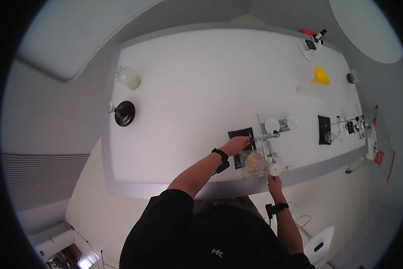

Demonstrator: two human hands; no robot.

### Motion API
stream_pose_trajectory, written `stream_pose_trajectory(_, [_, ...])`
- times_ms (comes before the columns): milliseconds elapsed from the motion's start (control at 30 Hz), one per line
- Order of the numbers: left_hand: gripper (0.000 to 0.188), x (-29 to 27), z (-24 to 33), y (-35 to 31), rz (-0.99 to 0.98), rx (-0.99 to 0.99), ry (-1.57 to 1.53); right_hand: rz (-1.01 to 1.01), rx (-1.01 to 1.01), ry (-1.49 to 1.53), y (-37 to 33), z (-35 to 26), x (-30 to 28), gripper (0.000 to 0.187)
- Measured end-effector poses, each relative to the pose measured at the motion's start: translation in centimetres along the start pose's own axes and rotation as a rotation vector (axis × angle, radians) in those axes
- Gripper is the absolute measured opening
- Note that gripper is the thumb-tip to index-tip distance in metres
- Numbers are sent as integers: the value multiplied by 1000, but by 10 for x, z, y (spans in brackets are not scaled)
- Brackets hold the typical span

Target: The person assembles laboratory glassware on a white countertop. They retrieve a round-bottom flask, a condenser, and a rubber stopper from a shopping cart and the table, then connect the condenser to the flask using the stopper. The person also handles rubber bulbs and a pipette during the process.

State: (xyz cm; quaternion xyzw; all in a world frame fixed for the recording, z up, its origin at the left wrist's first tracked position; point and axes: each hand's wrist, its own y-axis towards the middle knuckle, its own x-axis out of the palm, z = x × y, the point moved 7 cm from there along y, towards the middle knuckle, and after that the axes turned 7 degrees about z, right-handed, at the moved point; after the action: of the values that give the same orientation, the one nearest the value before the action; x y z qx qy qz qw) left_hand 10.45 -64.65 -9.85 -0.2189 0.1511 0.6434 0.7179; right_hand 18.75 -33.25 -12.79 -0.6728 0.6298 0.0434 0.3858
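A metal lab stand with a black base (241, 132) stands near the table's front edge, its rod (258, 120) rising toward me. My left hand (237, 145) is closed on the end of the stand's clamp (258, 139), over the base. Just below it is a round glass flask (254, 162) with a tan patch showing through it. Beside the flask is a cream-coloured round stopper (274, 169). My right hand (274, 182) reaches up under the stopper with its fingers closed; what they pinch is hidden. Glass jars with pale lids (272, 126) stand right behind the clamp.
Far left are a bottle of greenish liquid (129, 79) and a dark-bottomed flask (124, 113). To the right stand another lab stand (324, 130), a yellow funnel (319, 76), a microscope (313, 45) and a small dark jar (353, 77). A white chair (324, 242) is at lower right.
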Motion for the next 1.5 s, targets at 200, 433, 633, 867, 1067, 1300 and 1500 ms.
stream_pose_trajectory(200, [20,-15,-53,-27,19,42,-126,-47,63,67,-15,-22,21,26])
stream_pose_trajectory(433, [21,-46,-158,-84,50,-100,-450,-240,20,93,-35,-47,71,19])
stream_pose_trajectory(633, [30,-104,-146,-123,-187,-165,-97,-432,38,77,-64,-71,119,21])
stream_pose_trajectory(867, [24,-141,-146,-156,35,-33,343,-558,11,-17,-89,-92,151,25])
stream_pose_trajectory(1067, [24,-165,-146,-214,530,-223,4,-511,-61,-15,-91,-100,146,26])
stream_pose_trajectory(1300, [42,-95,-139,-273,494,-597,-148,-369,-235,-224,-86,-98,131,36])
stream_pose_trajectory(1500, [47,-81,-133,-272,488,-743,67,-34,-683,-207,-146,-258,74,60])
